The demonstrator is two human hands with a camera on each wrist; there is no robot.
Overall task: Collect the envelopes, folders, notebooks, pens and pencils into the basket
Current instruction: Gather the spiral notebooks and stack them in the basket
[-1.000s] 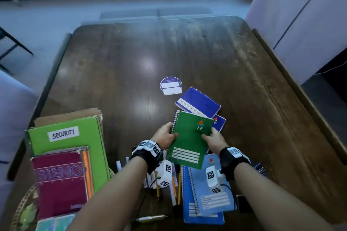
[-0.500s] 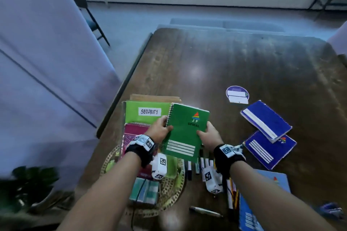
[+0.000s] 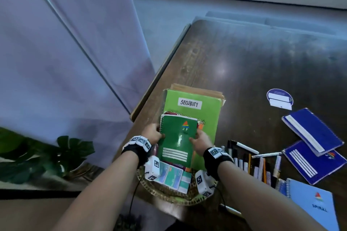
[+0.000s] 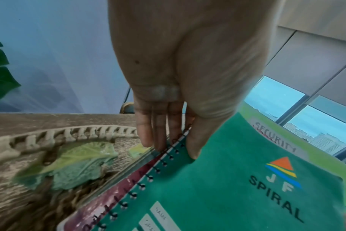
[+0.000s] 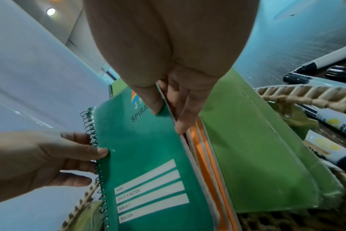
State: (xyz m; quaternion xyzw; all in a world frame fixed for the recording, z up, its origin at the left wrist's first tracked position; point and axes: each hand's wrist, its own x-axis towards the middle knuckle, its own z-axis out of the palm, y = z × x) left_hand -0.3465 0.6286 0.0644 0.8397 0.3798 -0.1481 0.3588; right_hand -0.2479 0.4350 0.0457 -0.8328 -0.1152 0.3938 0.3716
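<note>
A green spiral notebook [image 3: 176, 137] lies over the maroon notebook [image 4: 109, 195] and the light green SECURITY folder [image 3: 189, 103] in the woven basket [image 3: 169, 196]. My left hand [image 3: 153, 134] pinches its spiral edge, thumb on the cover [image 4: 192, 145]. My right hand [image 3: 200, 139] pinches the opposite edge, thumb on top and fingers [image 5: 185, 118] beneath. Brown envelopes [image 3: 197, 90] stick out behind the folder. Two dark blue notebooks [image 3: 311, 131] and a light blue one [image 3: 313, 206] lie on the table at right, with several pens and pencils [image 3: 249, 163] beside the basket.
The basket sits at the near left corner of the dark wooden table [image 3: 253, 62]. A round purple sticker [image 3: 279, 97] is on the tabletop. A pale curtain [image 3: 65, 62] and a leafy plant [image 3: 37, 155] stand left of the table. Small card packs [image 3: 169, 174] lie in the basket's front.
Both hands have carried the green notebook left from the table's middle and lowered it onto the stack in the basket. My view has turned left with it.
</note>
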